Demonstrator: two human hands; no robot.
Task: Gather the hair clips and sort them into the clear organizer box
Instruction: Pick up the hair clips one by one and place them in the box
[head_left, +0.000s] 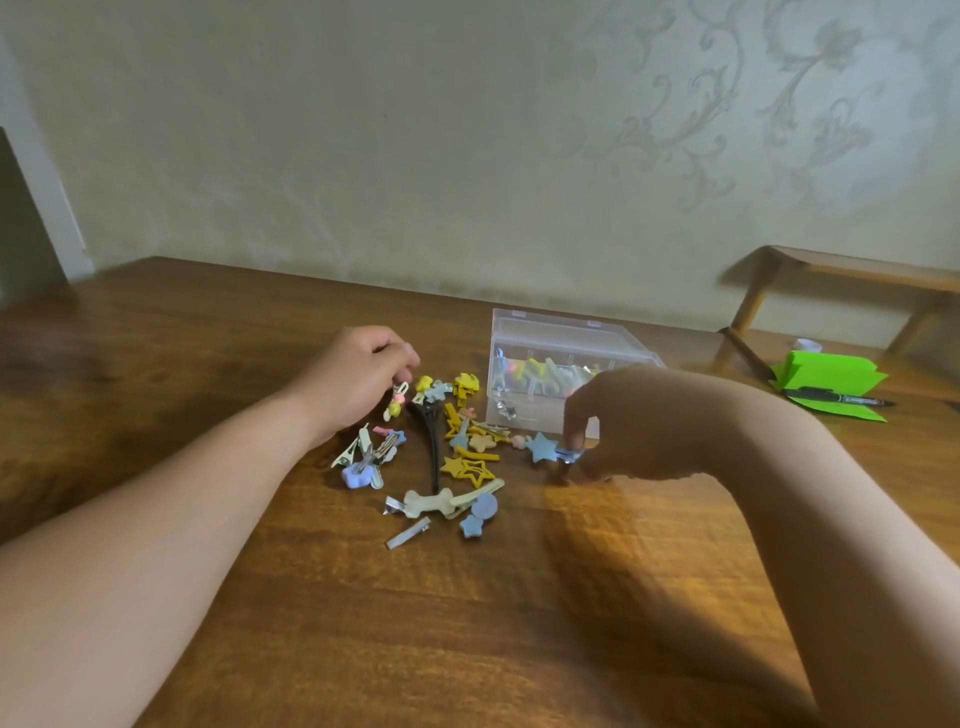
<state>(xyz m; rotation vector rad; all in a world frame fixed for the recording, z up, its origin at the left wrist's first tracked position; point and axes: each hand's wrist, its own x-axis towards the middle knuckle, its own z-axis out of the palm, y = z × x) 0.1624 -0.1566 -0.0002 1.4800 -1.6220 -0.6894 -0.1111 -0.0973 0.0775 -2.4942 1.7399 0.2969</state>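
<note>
A pile of several small hair clips (447, 452) lies on the wooden table (260, 597): yellow stars, blue stars, a cream bone shape, a long black clip. Behind it stands the clear organizer box (550, 338) with its lid up and coloured clips inside. My left hand (358, 379) hovers at the pile's far left and pinches a small clip with a pink and yellow charm (396, 402). In front of the box, my right hand (623, 426) pinches the metal end of a blue star clip (543, 447) that rests on the table.
A green folded paper stand (826, 376) with a black pen (836, 399) lies at the far right. A small wooden shelf (841, 270) stands behind it against the wallpapered wall. The table's near half shows bare wood.
</note>
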